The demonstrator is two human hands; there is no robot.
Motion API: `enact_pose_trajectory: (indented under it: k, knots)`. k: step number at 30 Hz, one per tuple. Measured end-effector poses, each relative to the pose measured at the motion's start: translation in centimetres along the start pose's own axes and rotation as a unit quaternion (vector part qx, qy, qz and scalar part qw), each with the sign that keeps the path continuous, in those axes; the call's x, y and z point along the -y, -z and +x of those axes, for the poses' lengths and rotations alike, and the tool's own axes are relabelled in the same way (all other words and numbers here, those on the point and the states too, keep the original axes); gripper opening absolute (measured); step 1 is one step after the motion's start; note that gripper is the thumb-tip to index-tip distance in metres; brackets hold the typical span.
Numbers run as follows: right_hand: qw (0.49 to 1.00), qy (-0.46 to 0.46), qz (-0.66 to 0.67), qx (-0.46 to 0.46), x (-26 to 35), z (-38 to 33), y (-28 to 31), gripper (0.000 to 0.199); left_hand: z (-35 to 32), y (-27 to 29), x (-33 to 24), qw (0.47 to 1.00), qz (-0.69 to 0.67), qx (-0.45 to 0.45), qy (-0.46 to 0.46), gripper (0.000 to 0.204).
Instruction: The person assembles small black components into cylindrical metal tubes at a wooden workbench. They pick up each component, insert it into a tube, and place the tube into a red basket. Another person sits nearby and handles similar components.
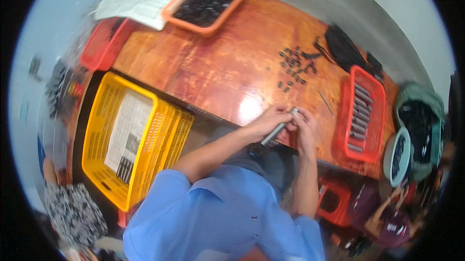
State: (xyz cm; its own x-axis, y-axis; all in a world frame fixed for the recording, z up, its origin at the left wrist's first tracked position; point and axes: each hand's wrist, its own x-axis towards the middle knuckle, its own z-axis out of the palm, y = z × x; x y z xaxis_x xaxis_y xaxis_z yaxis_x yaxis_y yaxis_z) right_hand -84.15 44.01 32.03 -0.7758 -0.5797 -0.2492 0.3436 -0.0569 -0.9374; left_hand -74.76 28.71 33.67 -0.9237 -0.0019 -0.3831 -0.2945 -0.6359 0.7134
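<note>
Left to right. Yellow crate is sitting off the bench's near edge at 9 o'clock from the hands, a printed sheet and a few dark pieces inside. Orange tray full of small dark parts is sitting at 11 o'clock, far side of the bench.

Left hand is closing its grip around the middle of a slim grey metal bar, fingers wrapped over the top. The bar is running diagonally, low end pointing to 7 o'clock toward the person's body, high end at 1 o'clock. It is hanging just over the near bench edge, not resting on the wood.

Right hand is pinching the bar's upper end, fingertips closed on it; blur is hiding whether a small part is also in that pinch — cannot tell.

Handling judgement: the bar is looking rigid, light for one hand, smooth and probably slippery. The mid-length wrap is steadying it; the end pinch is giving fine control.

Loose dark small parts are lying scattered at 12 o'clock. Red basket holding similar grey bars in a row is sitting at 3 o'clock.
</note>
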Motion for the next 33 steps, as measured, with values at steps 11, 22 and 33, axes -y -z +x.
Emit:
enact_pose_trajectory:
  k: [11,22,33]
  knots:
    - [0.999,-0.016,0.045,0.003,1.2,0.2,-1.9,0.029,-0.4,0.3,0.1,0.997,0.075,-0.013,-0.026,0.038]
    - [0.992,0.011,0.116,0.048,2.7,-0.7,-1.4,0.028,-0.2,1.4,0.6,0.981,0.171,-0.003,-0.096,0.034]
    - [0.995,0.026,0.073,0.069,1.1,0.2,0.5,0.035,-1.3,0.9,-1.4,0.787,0.549,-0.026,-0.280,0.031]
